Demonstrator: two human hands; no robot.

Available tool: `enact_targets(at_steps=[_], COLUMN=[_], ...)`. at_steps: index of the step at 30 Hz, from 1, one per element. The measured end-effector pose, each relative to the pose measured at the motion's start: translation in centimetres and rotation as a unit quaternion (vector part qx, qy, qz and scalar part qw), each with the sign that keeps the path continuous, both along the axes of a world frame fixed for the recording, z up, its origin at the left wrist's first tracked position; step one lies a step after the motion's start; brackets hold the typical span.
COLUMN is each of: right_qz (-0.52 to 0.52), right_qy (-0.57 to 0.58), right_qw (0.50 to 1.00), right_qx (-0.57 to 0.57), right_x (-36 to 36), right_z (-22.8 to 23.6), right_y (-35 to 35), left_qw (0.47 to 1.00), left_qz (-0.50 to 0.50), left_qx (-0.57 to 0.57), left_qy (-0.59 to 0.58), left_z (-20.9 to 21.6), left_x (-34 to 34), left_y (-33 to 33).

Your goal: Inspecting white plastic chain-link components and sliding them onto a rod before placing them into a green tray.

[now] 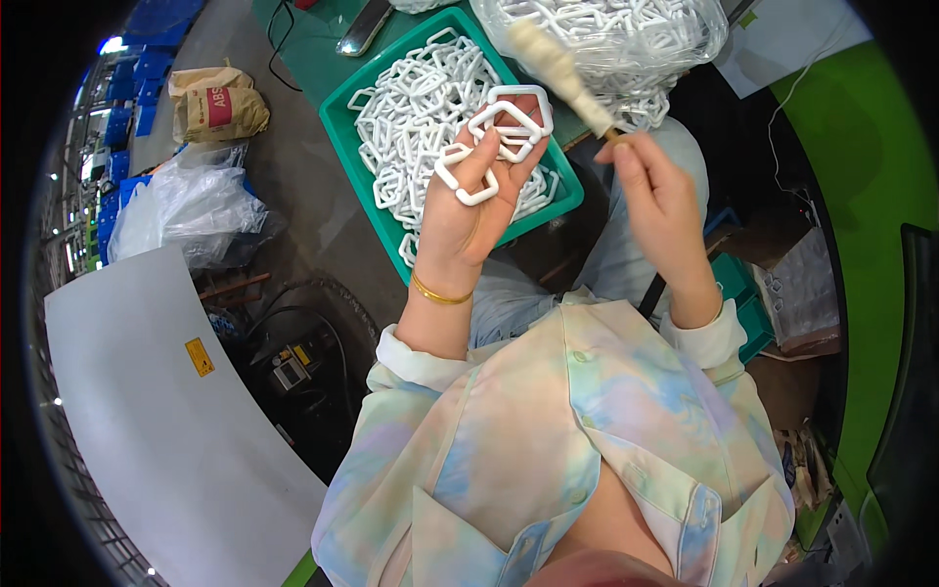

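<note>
My left hand (455,220) is palm up above a green tray (565,202), with its thumb bent over several white plastic chain links (477,197). The links are angular loops that lie across the palm and fingers, some seemingly joined. Loose white links (416,103) of the same kind fill the tray below. To the right, my right hand (663,201) pinches the thin wooden end of a stick-like tool (559,68), whose thicker part has a lumpy cream wrapping. It slants up and left from my fingers, apart from the links in my left hand, and its far end is slightly blurred.
A clear plastic bag (636,34) bulging with white links sits beyond the tool. At left are a brown paper sack (220,110), crumpled clear plastic (191,215) and a large grey panel (166,421). Another green bin (738,293) stands by my right forearm.
</note>
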State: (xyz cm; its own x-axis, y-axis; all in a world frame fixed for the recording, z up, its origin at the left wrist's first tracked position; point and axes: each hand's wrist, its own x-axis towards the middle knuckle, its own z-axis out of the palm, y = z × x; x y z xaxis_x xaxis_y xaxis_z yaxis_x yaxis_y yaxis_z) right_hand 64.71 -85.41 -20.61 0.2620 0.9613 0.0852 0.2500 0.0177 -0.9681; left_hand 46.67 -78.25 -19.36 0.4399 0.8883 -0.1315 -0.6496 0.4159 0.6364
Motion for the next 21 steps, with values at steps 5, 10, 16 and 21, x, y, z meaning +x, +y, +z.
enact_targets(at_steps=[5, 10, 16, 21], right_qz=[-0.045, -0.134, -0.171, -0.187], right_qy=[-0.050, 0.026, 0.068, 0.073], right_qw=[0.997, 0.991, 0.983, 0.980], right_qx=[-0.023, 0.001, -0.002, -0.013], right_x=[1.8, 4.9, 6.5, 7.3], right_z=[-1.4, -2.8, -3.9, -4.6], right_y=[0.1, -0.9, -2.0, -2.2], left_qw=[1.000, 0.957, 0.797, 0.600], left_qz=[0.000, 0.010, -0.031, -0.029], left_qx=[0.004, 0.186, 0.455, 0.590], left_qy=[0.028, 0.222, 0.396, 0.540], left_z=[0.2, 2.3, 6.8, 9.1], left_x=[0.8, 2.5, 8.6, 10.8], left_y=[1.1, 6.6, 13.5, 14.9])
